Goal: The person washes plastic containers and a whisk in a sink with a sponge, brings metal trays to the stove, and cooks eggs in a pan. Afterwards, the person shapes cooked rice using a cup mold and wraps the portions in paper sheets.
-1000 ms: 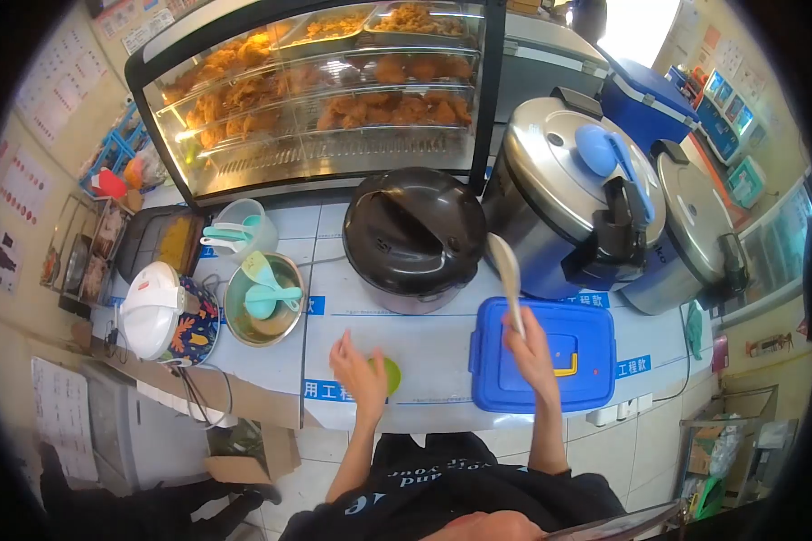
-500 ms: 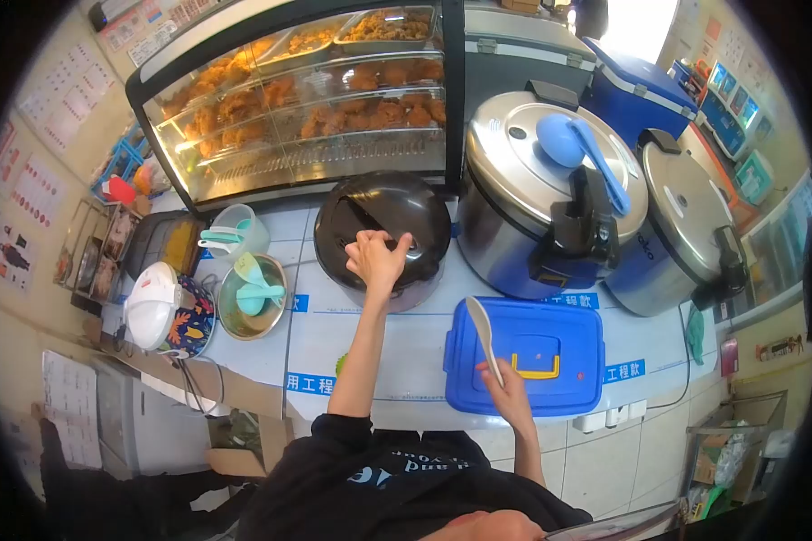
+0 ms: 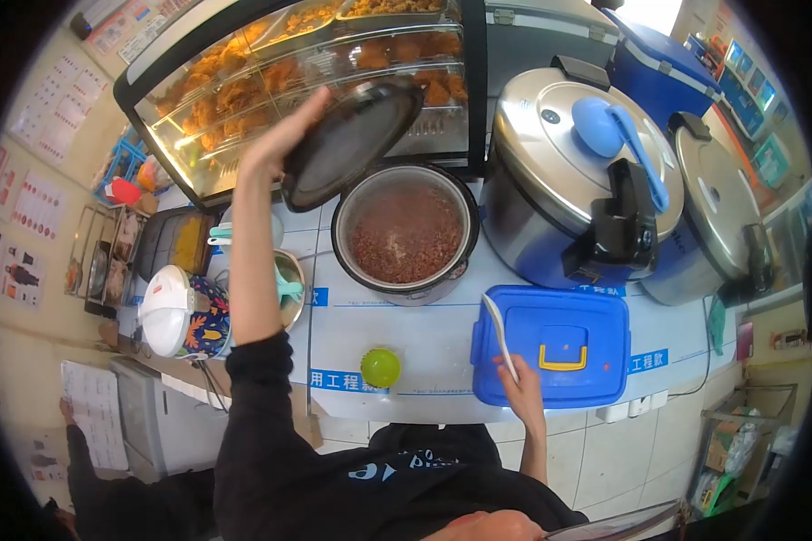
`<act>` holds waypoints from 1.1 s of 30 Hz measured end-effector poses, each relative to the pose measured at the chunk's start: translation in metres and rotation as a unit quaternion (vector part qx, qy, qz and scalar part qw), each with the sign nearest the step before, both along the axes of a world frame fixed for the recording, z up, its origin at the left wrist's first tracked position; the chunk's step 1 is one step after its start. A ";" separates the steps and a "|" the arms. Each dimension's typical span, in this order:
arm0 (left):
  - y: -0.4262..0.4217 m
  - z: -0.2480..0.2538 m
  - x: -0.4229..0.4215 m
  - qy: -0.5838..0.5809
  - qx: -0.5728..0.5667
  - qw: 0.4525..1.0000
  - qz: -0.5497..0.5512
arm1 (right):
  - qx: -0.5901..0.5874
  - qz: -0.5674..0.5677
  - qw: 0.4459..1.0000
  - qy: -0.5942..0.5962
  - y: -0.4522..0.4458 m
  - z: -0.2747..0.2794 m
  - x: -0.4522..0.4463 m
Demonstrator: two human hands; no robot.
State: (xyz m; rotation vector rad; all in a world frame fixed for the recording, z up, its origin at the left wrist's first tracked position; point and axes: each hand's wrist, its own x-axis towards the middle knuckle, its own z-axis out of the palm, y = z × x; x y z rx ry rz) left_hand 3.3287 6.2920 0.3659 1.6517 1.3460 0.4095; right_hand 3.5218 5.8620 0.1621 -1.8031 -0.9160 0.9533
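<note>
My left hand (image 3: pixel 289 133) grips the dark pot lid (image 3: pixel 352 142) and holds it tilted, up to the left above the cooking pot (image 3: pixel 341 236). Part of that hand's fingers is hidden behind the lid. Inside the uncovered pot lies reddish-brown grainy food (image 3: pixel 406 236), with a faint haze over it. My right hand (image 3: pixel 521 389) is closed round the handle of a pale spoon (image 3: pixel 496 323), which points up over the left part of a blue lidded box (image 3: pixel 595 329) with a yellow handle. A small lime-green cup (image 3: pixel 381 368) stands on the table in front of the pot.
Behind the pot is a glass display case (image 3: pixel 271 117) of fried food. Two large steel cookers (image 3: pixel 537 162) stand at the right, one with a blue ladle (image 3: pixel 595 126) on top. At the left are a metal bowl (image 3: pixel 290 270) and a patterned appliance (image 3: pixel 176 316).
My left hand has lifted the lid off the pot and swung it up to the left, exposing the food. The green cup shows fully now. My right hand still holds the spoon.
</note>
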 end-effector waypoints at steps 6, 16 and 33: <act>0.050 0.021 -0.029 -0.159 -0.002 0.987 -0.033 | -0.046 -0.044 0.996 -0.056 -0.025 -0.015 -0.013; -0.026 -0.024 -0.070 -0.134 0.464 0.867 0.127 | 0.162 0.035 0.941 -0.296 0.061 0.058 -0.026; -0.462 -0.211 -0.174 -0.115 0.064 0.991 0.030 | 0.016 -0.036 0.999 -0.013 -0.174 -0.042 -0.061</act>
